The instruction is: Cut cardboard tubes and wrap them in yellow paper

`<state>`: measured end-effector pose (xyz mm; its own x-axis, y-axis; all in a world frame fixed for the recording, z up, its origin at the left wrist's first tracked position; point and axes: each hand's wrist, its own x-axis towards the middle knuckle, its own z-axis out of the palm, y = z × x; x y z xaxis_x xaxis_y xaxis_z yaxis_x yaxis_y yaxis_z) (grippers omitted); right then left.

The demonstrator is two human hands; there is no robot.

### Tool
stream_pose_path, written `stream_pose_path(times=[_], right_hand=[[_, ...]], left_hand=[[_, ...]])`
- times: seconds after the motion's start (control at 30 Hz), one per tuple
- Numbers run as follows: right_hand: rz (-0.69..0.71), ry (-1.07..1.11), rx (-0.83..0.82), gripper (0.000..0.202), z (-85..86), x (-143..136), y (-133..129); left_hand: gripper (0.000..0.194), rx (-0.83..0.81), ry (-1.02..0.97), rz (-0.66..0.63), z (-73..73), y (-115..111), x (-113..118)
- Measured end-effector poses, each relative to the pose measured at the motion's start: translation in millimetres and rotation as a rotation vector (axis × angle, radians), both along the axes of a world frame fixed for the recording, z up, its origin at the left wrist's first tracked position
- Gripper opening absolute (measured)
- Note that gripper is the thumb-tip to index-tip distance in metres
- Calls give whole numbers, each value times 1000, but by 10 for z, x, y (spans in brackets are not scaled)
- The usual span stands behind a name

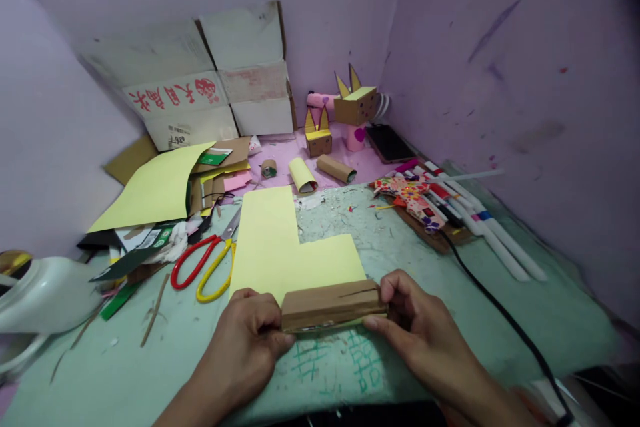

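Observation:
A folded strip of brown cardboard lies lengthwise between my hands near the table's front edge. My left hand pinches its left end, fingers closed. The right end is held between the thumb and curled fingers of my right hand. Just behind the strip, an L-shaped sheet of yellow paper lies flat, its near edge partly covered by the cardboard. Scissors with one red and one yellow handle rest left of the sheet, their blades by its edge.
A white teapot stands at the left, near paper scraps and a yellow sheet. Small rolls and cardboard animal figures are at the back. Markers, a phone and a black cable lie right.

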<state>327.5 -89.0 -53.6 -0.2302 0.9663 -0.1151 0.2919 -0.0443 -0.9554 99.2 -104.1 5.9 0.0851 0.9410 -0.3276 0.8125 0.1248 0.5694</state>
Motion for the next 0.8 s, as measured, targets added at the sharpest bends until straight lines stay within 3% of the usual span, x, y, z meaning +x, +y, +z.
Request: stream_pose_path(times=[0.8], right_hand=[[20, -31, 62, 18, -1, -1, -40]], left_hand=[[24, -21, 17, 0, 25, 41, 17]])
